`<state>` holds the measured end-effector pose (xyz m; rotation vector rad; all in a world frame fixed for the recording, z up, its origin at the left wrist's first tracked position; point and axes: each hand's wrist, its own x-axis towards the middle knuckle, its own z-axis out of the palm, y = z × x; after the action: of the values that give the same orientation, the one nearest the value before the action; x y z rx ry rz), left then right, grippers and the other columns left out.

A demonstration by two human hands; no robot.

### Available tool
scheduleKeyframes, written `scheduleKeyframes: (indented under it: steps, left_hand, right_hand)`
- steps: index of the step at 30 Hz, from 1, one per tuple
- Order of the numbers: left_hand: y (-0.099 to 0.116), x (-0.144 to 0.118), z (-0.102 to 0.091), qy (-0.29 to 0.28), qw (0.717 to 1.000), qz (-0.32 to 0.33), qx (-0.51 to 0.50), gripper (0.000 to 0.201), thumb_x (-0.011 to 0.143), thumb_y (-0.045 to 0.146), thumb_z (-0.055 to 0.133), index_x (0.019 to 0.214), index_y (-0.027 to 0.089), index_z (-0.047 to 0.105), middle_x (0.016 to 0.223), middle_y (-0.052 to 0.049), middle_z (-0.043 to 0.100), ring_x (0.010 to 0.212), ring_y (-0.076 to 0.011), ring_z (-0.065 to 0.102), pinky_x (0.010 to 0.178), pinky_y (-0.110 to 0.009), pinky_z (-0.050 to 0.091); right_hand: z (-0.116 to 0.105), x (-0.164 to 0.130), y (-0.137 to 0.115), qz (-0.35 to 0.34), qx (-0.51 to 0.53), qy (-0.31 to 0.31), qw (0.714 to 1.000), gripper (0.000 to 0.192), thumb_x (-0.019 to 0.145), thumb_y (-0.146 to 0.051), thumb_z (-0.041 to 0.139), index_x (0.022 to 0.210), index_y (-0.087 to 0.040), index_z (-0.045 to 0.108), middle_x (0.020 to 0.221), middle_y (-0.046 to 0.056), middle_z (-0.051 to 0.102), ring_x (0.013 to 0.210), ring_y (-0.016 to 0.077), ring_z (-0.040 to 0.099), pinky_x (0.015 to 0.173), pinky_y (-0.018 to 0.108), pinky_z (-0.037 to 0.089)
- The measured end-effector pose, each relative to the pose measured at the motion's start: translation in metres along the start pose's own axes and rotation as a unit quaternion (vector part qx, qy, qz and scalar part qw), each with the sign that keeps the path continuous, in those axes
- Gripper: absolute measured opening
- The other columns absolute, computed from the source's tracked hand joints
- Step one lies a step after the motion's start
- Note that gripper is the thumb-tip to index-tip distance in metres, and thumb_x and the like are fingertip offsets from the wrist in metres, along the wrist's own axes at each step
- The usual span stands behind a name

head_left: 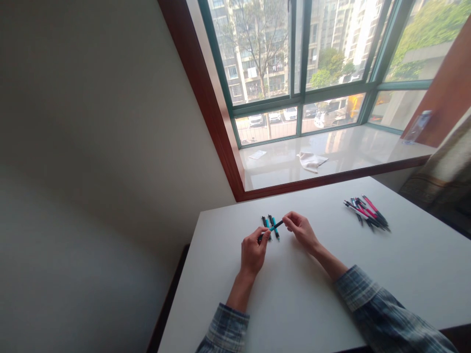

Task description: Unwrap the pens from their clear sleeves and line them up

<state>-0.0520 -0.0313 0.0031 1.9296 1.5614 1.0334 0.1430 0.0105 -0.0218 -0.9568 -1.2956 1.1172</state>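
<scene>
Between my two hands is a black and teal pen (273, 228), held slantwise above the table. The fingers of my left hand (253, 250) are closed round its lower left part. At the upper right end, my right hand (300, 229) pinches the pen's black tip between thumb and fingers. Just behind the held pen, a few more black and teal pens (275, 225) lie side by side on the white table (294, 304), partly hidden by my left hand.
To the right on the table lies a loose pile of pens (368, 213) in pink, black and white. Beyond the table, a window sill (353, 147) bears a crumpled white cloth (311, 161) and a clear bottle (417, 128). A grey wall (110, 171) rises on the left; a curtain (441, 166) hangs right.
</scene>
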Motion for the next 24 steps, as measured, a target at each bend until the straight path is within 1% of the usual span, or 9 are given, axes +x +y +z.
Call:
scheduleKeyframes:
  steps: [3,6,8,10,14,16,18,20,24]
  left_hand:
    - [-0.0001,0.0003,-0.0004,-0.007,1.0,-0.001,0.001,0.042,0.101,0.051,0.047,0.094,0.021,0.075,0.072,0.001,0.068,0.065,-0.0148,0.058,0.062,-0.023,0.037]
    - [0.0003,0.0008,-0.0001,-0.005,1.0,0.005,-0.008,0.045,0.102,0.051,0.045,0.089,0.02,0.076,0.074,-0.001,0.068,0.067,-0.0155,0.057,0.064,-0.024,0.037]
    - [0.0004,0.0011,0.0005,-0.004,1.0,0.01,-0.018,0.047,0.102,0.05,0.044,0.087,0.019,0.076,0.075,-0.002,0.068,0.067,-0.0157,0.056,0.065,-0.025,0.037]
    - [0.0,0.0013,0.0014,-0.008,1.0,0.007,-0.03,0.049,0.102,0.05,0.043,0.084,0.018,0.076,0.071,-0.002,0.065,0.064,-0.0155,0.053,0.063,-0.025,0.036]
    - [-0.002,0.0015,0.0036,-0.019,0.997,-0.019,-0.066,0.054,0.101,0.054,0.043,0.078,0.016,0.076,0.057,0.001,0.05,0.054,-0.0136,0.042,0.055,-0.025,0.03]
    - [-0.0035,0.0014,0.0047,-0.024,0.995,-0.029,-0.089,0.056,0.1,0.056,0.043,0.079,0.016,0.076,0.053,0.003,0.042,0.051,-0.0127,0.036,0.052,-0.025,0.027]
    - [-0.0048,0.0012,0.0056,-0.03,0.992,-0.039,-0.112,0.058,0.099,0.058,0.043,0.081,0.015,0.076,0.052,0.004,0.038,0.049,-0.012,0.033,0.051,-0.025,0.025]
    - [-0.0057,0.0011,0.0061,-0.037,0.99,-0.049,-0.129,0.058,0.099,0.059,0.043,0.083,0.014,0.076,0.053,0.004,0.037,0.048,-0.0115,0.031,0.05,-0.025,0.025]
    - [-0.0053,0.0009,0.0051,-0.04,0.987,-0.058,-0.142,0.057,0.099,0.059,0.043,0.086,0.013,0.075,0.054,0.004,0.041,0.049,-0.0112,0.034,0.051,-0.024,0.028]
  right_hand:
    - [0.0005,-0.0004,-0.0021,-0.004,0.02,0.003,1.0,0.037,0.087,-0.056,0.07,0.088,-0.019,0.068,0.078,0.002,0.061,0.068,0.0161,0.049,0.063,0.029,0.041]
    - [0.0005,-0.0004,-0.0015,0.002,0.047,-0.002,0.999,0.033,0.087,-0.052,0.073,0.095,-0.02,0.072,0.083,0.003,0.065,0.07,0.0156,0.05,0.066,0.03,0.043]
    - [0.0003,0.0001,0.0007,0.008,0.067,-0.006,0.998,0.031,0.086,-0.05,0.074,0.098,-0.021,0.074,0.085,0.002,0.066,0.07,0.0152,0.051,0.068,0.03,0.044]
    - [0.0001,0.0008,0.0037,0.014,0.09,-0.01,0.996,0.03,0.085,-0.049,0.076,0.099,-0.022,0.075,0.087,0.002,0.067,0.072,0.0151,0.053,0.069,0.03,0.045]
    - [0.0001,0.001,0.007,0.041,0.12,-0.018,0.992,0.031,0.082,-0.05,0.078,0.1,-0.024,0.075,0.094,0.003,0.069,0.078,0.0166,0.059,0.075,0.031,0.05]
    - [0.0002,0.0004,0.0063,0.054,0.121,-0.018,0.991,0.034,0.081,-0.053,0.078,0.1,-0.025,0.074,0.096,0.004,0.069,0.082,0.0181,0.061,0.077,0.031,0.052]
    - [0.0003,-0.0002,0.0047,0.063,0.123,-0.02,0.99,0.037,0.08,-0.055,0.079,0.101,-0.024,0.074,0.096,0.004,0.068,0.085,0.0192,0.062,0.078,0.032,0.053]
    - [0.0002,-0.0005,0.0035,0.075,0.132,-0.025,0.988,0.038,0.08,-0.055,0.079,0.101,-0.024,0.074,0.095,0.004,0.068,0.086,0.0194,0.062,0.079,0.032,0.053]
    - [-0.0004,0.0,0.0046,0.093,0.163,-0.026,0.982,0.035,0.079,-0.052,0.081,0.098,-0.023,0.075,0.09,0.004,0.068,0.082,0.0173,0.061,0.08,0.031,0.053]
